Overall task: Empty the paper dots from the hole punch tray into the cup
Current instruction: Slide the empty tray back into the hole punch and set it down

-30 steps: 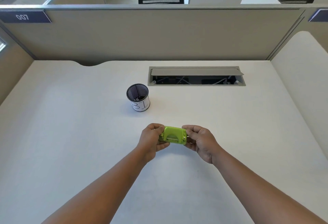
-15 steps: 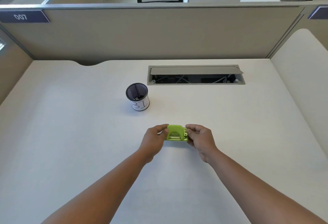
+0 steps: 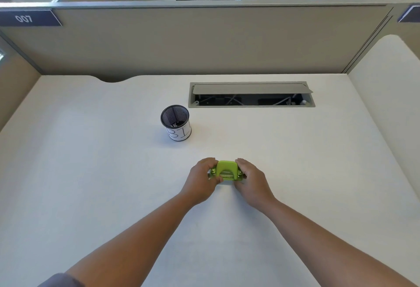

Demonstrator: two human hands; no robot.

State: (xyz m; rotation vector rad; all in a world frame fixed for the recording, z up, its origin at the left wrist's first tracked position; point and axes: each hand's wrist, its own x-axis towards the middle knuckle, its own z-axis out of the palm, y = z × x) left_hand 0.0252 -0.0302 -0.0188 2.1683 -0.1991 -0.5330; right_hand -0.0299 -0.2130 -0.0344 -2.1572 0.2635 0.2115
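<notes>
A small lime-green hole punch (image 3: pixel 226 170) sits low over the white desk (image 3: pixel 91 184), held from both sides. My left hand (image 3: pixel 201 181) grips its left end and my right hand (image 3: pixel 251 181) grips its right end. The punch's top handle faces me; its underside and tray are hidden. A black mesh cup (image 3: pixel 175 121) with a white paper label stands upright on the desk, up and to the left of the punch, well apart from both hands. A few small white bits lie at the cup's bottom.
An open cable hatch (image 3: pixel 251 94) is set into the desk behind the punch. Beige cubicle partitions (image 3: pixel 204 41) close off the back and both sides. A side desk surface (image 3: pixel 391 104) rises at the right.
The punch has been turned from tilted up toward me to lying flatter with its handle on top, and both hands have lowered it closer to the desk. The cup has not moved.
</notes>
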